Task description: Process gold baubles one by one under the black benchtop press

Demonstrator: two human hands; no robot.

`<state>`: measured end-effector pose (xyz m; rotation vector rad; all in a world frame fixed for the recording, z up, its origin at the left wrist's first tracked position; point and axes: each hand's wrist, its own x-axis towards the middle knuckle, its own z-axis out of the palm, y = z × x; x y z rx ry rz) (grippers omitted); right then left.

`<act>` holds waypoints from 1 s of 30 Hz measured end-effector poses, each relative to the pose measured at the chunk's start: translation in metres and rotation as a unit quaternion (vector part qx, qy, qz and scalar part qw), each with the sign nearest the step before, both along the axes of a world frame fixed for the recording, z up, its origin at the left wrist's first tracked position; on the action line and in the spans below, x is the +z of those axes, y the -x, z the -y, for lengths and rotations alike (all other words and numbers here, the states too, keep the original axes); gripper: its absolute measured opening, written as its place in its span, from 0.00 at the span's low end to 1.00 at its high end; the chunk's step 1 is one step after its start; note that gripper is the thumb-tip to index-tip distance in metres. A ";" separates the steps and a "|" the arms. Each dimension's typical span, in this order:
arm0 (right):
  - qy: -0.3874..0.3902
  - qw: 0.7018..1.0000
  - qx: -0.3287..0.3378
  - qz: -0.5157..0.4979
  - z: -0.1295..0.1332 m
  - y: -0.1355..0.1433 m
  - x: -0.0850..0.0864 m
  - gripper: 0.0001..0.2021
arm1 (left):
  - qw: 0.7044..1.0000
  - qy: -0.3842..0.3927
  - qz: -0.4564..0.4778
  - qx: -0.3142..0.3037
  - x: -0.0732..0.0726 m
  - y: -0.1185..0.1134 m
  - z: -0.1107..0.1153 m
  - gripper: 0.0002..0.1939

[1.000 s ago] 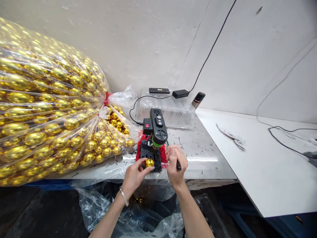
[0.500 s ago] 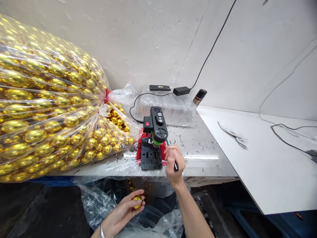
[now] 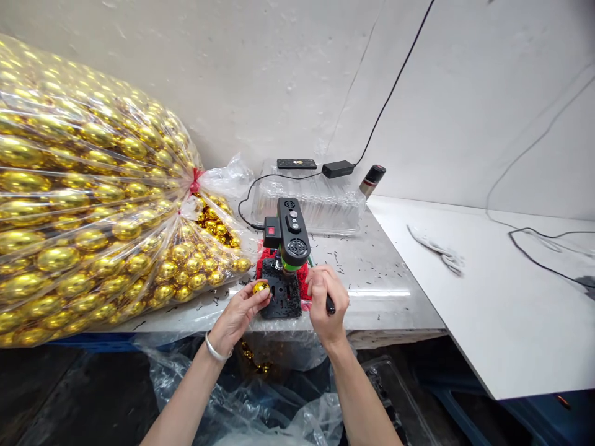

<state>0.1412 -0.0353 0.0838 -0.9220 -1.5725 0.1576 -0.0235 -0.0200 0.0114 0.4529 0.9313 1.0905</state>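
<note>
Between the fingertips of my left hand (image 3: pixel 242 310) is a shiny gold ball (image 3: pixel 261 287), held at the left edge of a small black machine's slotted base plate (image 3: pixel 280 297). My right hand (image 3: pixel 328 302) is wrapped round a screwdriver (image 3: pixel 330 305) with a dark handle end, close to the machine's right side; its thin greenish shaft runs up beside the machine head (image 3: pixel 294 232). That head is black with round vents and a green ring below. Black shavings cover part of the plate, and a red mat (image 3: pixel 303 282) shows underneath.
A huge clear bag (image 3: pixel 93 204) of gold balls fills the left side. Behind the machine stand a clear plastic box (image 3: pixel 320 210), a power adapter (image 3: pixel 338 168), a phone (image 3: pixel 296 163) and a dark bottle (image 3: pixel 372 179). A glove (image 3: pixel 437 249) lies right. Plastic sheeting (image 3: pixel 186 378) hangs below.
My left hand has risen from below the table edge, bringing the gold ball to the machine's base plate. My right hand keeps its grip in nearly the same place.
</note>
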 end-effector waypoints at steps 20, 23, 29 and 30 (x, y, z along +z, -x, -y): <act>-0.005 0.999 0.004 0.052 0.004 -0.004 -0.010 0.13 | 0.820 -0.268 -0.505 0.008 -0.044 -0.027 -0.015 0.18; -0.012 0.999 0.006 0.044 0.004 -0.004 -0.010 0.13 | 0.781 -0.294 -0.550 0.008 -0.044 -0.028 -0.014 0.17; -0.020 0.999 0.009 0.036 0.005 -0.004 -0.018 0.12 | 0.765 -0.329 -0.554 0.009 -0.049 -0.029 -0.013 0.17; -0.020 0.999 0.009 0.033 0.005 -0.004 -0.022 0.12 | 0.772 -0.327 -0.545 0.011 -0.050 -0.029 -0.013 0.17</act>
